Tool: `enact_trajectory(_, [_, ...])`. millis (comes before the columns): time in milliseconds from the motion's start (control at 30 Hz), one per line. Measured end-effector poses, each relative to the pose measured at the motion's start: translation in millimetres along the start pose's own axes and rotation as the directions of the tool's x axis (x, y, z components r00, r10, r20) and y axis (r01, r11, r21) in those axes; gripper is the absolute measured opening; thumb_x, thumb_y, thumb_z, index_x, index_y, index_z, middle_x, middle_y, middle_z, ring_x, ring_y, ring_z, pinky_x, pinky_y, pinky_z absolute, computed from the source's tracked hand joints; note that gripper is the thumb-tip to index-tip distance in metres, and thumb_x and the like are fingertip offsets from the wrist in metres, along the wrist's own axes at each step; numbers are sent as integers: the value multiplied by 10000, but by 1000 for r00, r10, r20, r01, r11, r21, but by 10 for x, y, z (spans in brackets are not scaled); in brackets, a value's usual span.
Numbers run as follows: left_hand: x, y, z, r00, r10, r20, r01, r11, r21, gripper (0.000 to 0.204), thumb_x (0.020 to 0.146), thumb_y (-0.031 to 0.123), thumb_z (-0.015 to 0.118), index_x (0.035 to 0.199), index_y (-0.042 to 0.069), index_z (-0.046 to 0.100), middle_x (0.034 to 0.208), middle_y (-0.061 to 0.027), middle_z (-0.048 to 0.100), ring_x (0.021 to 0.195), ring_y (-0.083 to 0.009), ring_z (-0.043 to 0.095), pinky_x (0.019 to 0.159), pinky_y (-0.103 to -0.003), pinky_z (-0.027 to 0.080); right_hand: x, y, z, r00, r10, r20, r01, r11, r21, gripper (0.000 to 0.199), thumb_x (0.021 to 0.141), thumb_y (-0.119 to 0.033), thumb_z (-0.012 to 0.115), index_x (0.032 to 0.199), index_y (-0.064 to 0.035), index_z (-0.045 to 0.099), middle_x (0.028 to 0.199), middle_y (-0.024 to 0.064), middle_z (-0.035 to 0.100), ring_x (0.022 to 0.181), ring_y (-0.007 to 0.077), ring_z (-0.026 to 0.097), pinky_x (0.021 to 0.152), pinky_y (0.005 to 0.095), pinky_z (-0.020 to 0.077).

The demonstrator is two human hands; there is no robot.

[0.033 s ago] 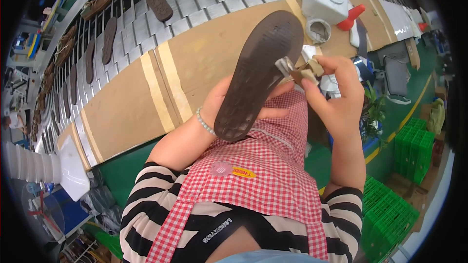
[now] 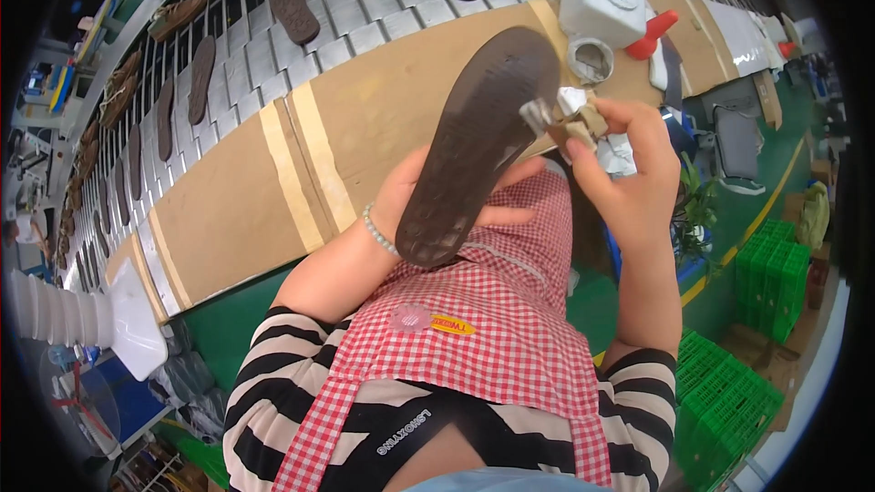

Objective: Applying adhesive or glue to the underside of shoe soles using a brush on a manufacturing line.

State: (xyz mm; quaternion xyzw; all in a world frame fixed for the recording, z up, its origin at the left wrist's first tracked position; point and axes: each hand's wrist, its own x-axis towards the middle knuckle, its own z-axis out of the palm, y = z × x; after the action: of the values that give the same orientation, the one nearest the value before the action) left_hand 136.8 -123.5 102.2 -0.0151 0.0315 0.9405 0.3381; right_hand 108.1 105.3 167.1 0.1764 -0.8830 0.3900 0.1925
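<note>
My left hand [image 2: 397,195] grips a dark brown shoe sole [image 2: 481,132] from below, partly hidden behind it. The sole is tilted over the front edge of the cardboard, its broad end pointing away from me. Between the thumb and fingers of my right hand [image 2: 631,171] is a short brush-like tool [image 2: 585,129] with a tan, wrapped-looking handle and a shiny, blurred end. That end is at the sole's right edge; whether it touches is unclear.
Cardboard [image 2: 378,114] lines the near side of a metal slat conveyor [image 2: 360,9] carrying several soles and shoes. A white container [image 2: 603,2], a round pot [image 2: 591,58] and a red funnel-like piece [image 2: 651,35] stand beyond my right hand. Green crates [image 2: 725,378] are at right.
The tool's shiny end has shifted from over the sole to its right edge. The sole has moved slightly left and down in the view, still in my left hand.
</note>
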Motion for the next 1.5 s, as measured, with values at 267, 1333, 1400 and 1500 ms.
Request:
enact_trajectory(267, [105,334,-185,972,216,86,-233,923,307,735,998,435,535,1588,106,245,1652,-89,236,1507,-411,210,1169,-681,245,327,775,-236,989,-3,-149,-54,924,-377,365,748,-154,808,1091,-77,713,960,84,676,961,288,611,881,420,467])
enact_trajectory(1333, [-35,136,-265,984,168,-66,-170,985,-32,551,1069,424,378,1508,92,391,1454,-160,514,1413,-377,406,1135,-661,328,-2,-248,131,977,-173,121,149,971,185,460,702,18,779,1151,-29,685,1111,119,692,1159,289,618,974,377,480])
enact_trajectory(1400, [8,137,-237,987,161,7,-159,970,184,493,1086,367,352,1495,96,406,1385,-140,574,1291,-315,549,1074,-516,472,-22,-321,265,939,-327,110,310,939,147,472,650,1,779,1112,-64,702,991,66,705,1111,320,633,945,420,486])
enact_trajectory(1500, [10,28,-41,974,228,-11,-223,960,167,483,1088,367,357,1487,101,416,1344,-137,597,1200,-276,614,989,-420,540,-62,-344,365,934,-344,95,330,933,140,491,620,7,771,1100,-74,706,987,57,701,1087,314,638,937,435,481])
